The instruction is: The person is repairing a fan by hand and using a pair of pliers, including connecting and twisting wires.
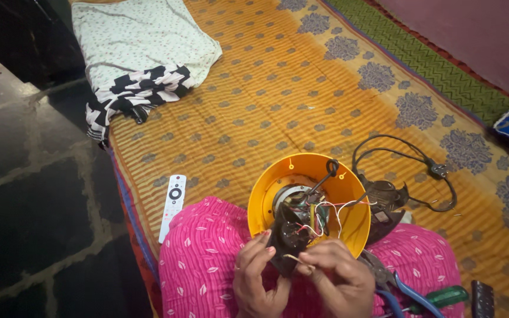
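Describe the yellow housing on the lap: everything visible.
The yellow housing is a round, bowl-like shell, seemingly plastic, tilted open side toward the camera on the pink-clad lap. Inside sit a grey round motor part and loose red, white and green wires. A black cord runs from it across the bedspread. The left hand and right hand work a dark part at its lower rim.

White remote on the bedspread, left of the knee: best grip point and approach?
Take the white remote across its long edges near the middle, coming from above. It lies flat on the orange bedspread, slim and narrow, its long axis running away from the person, both sides clear. Both hands are busy at the yellow housing.
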